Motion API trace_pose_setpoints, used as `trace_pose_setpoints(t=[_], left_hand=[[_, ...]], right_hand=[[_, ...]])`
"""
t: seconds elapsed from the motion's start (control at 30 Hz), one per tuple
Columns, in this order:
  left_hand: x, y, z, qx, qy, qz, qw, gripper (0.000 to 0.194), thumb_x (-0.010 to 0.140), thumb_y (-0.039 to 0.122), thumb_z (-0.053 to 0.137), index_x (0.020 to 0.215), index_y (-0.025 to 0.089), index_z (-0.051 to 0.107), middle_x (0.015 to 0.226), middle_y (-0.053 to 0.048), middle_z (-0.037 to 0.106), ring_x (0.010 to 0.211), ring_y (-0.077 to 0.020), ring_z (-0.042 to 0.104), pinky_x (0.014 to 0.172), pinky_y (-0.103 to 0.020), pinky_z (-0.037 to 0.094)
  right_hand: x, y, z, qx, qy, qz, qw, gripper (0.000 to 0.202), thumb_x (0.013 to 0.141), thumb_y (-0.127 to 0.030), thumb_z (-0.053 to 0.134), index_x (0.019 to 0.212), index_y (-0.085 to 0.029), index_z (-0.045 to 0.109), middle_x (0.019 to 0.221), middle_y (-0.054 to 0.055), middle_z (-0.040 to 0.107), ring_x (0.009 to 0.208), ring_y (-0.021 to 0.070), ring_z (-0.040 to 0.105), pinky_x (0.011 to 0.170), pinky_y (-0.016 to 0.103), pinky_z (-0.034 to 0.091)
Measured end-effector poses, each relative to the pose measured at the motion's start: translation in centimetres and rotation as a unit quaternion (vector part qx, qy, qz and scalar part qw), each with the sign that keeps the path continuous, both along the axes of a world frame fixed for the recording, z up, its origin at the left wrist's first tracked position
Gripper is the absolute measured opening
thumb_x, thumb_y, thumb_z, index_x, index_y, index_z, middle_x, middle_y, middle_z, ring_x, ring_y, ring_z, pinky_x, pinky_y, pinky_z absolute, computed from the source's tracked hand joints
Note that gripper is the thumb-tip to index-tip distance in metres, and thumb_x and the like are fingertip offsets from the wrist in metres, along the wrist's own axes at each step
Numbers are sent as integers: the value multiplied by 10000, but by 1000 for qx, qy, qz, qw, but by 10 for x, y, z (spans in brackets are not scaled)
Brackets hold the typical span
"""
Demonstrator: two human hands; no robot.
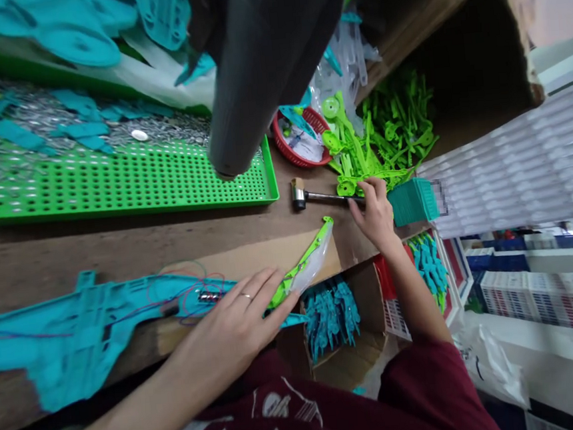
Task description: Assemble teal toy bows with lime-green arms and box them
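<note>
My left hand [247,312] lies over a lime-green plastic piece with a clear part [315,259] along its side, its fingers and thumb about the near end. Under and beside that hand is a long turquoise toy-gun half shell [99,312], open side up, with red and blue wires and a small metal spring-like part showing. My right hand [377,214] is closed about the handle of a small hammer [322,196], whose double-faced head points left on the bench. Its fingertips are close to the pile of lime-green parts [355,149].
A green perforated tray [138,181] holds many small metal pieces and turquoise parts. A thick dark post [259,77] hangs over the bench. Nearby are a red basket [291,151], stacked teal pieces [413,202] and a cardboard box [370,315] with turquoise parts.
</note>
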State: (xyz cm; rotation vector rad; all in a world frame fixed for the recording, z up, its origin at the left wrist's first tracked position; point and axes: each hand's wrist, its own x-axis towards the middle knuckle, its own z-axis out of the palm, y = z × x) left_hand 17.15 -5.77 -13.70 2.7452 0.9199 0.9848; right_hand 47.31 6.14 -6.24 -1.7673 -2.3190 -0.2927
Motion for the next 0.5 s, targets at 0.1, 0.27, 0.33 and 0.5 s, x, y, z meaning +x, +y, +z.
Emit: trace_pose_setpoints(t=[0.1, 0.27, 0.33, 0.5], left_hand=[[0, -1, 0, -4, -8, 8, 1000, 493, 879, 49, 429, 1306, 166, 647, 1310, -197, 660, 1214, -333, 621, 971, -484, 539], [-2, -2, 1, 4, 5, 9, 1000, 464, 896, 59, 423, 1286, 151, 658, 1320, -212, 655, 1215, -338, 624, 964, -482, 538], [-2, -1, 1, 11, 4, 11, 1000, 455, 903, 55, 412, 1272, 143, 661, 1313, -221, 656, 1204, -342, 632, 955, -485, 540], [3, 0, -1, 19, 14, 5, 1000, 432, 939, 98, 402, 1304, 111, 633, 1337, -256, 634, 1203, -379, 639, 944, -517, 546]], right_hand=[[-3, -18, 5, 33, 19, -7, 999, 243, 976, -322, 488, 1129, -176, 608, 1088, 129, 627, 891, 213, 670, 764, 348, 572], [0, 1, 5, -10, -70, -24, 997, 519, 911, -215, 487, 1422, -127, 464, 1439, 239, 513, 1142, 301, 626, 878, 419, 569], [0, 20, 4, -64, -123, -10, 990, 638, 872, -197, 518, 1490, -103, 393, 1446, 250, 510, 1186, 334, 596, 909, 451, 560], [3, 39, 18, -77, -178, -19, 981, 445, 926, -148, 440, 1348, -92, 569, 1235, 216, 625, 1009, 273, 652, 814, 383, 573]])
